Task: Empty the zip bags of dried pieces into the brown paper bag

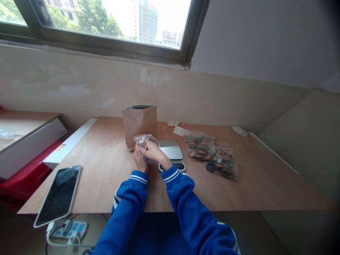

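Observation:
A clear zip bag (141, 139) with a red seal line is held between my two hands, in front of a brown kraft paper bag (140, 122) that stands upright with its top open. My left hand (140, 158) grips the zip bag's left side. Fingers of my right hand (156, 153) are closed at its red-lined edge; the fingertips are partly hidden by the plastic. What the bag holds, if anything, I cannot make out. Just right of my hands sits a digital kitchen scale (171, 149), its front display partly covered by my right wrist.
Several zip bags of dark and brown dried pieces (202, 152) lie right of the scale, near a white paper slip (180, 131). A tablet (60, 194) overhangs the table's front left edge, above a power strip (70, 229). Crumpled whitish scraps (173, 123) lie along the back.

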Demonstrator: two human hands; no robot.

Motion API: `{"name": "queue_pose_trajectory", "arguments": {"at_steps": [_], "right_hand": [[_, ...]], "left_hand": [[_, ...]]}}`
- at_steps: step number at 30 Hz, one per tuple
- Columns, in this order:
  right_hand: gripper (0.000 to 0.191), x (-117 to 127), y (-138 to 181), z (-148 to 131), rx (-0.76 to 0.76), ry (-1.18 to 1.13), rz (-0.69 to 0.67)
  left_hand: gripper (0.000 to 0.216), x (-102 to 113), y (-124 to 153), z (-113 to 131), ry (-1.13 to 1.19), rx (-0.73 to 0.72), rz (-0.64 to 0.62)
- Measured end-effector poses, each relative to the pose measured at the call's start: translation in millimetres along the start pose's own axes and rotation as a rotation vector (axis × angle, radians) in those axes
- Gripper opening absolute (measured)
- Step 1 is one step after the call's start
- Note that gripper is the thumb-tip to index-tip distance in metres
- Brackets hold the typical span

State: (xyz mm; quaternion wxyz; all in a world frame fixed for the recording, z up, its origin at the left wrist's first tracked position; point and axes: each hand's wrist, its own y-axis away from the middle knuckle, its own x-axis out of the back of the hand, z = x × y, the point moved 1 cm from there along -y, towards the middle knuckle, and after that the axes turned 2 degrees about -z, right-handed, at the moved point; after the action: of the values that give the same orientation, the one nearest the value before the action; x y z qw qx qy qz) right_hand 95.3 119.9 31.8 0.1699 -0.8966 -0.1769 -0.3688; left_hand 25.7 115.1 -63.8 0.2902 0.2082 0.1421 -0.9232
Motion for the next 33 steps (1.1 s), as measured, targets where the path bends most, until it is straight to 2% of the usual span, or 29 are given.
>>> {"name": "queue_pose_trajectory", "arguments": {"at_steps": [3, 11, 14, 17, 23, 29, 33], "right_hand": [[0.018, 3, 0, 0, -0.036, -0.023, -0.084], [0.032, 2, 7, 1, -0.124, -0.042, -0.185], [0.023, 5, 8, -3, -0.132, -0.085, -0.185], [0.010, 8, 8, -5, -0.165, -0.115, -0.148], [0.017, 12, 1, -1, -0.137, -0.309, -0.022], [0.017, 13, -6, 8, -0.141, -0.423, 0.053], [0.016, 19, -7, 8, -0.150, -0.545, 0.086]], "left_hand": [[0.047, -1, 1, 2, 0.000, -0.002, -0.003], [0.048, 5, -4, -3, 0.023, 0.086, 0.105], [0.049, 7, -6, -5, 0.011, 0.120, 0.164], [0.048, 7, -7, -6, -0.005, 0.129, 0.197], [0.048, 6, -6, -6, 0.128, 0.201, 0.144], [0.035, 8, -8, -10, 0.183, 0.260, 0.197], [0.035, 7, -8, -10, 0.223, 0.288, 0.208]]}}
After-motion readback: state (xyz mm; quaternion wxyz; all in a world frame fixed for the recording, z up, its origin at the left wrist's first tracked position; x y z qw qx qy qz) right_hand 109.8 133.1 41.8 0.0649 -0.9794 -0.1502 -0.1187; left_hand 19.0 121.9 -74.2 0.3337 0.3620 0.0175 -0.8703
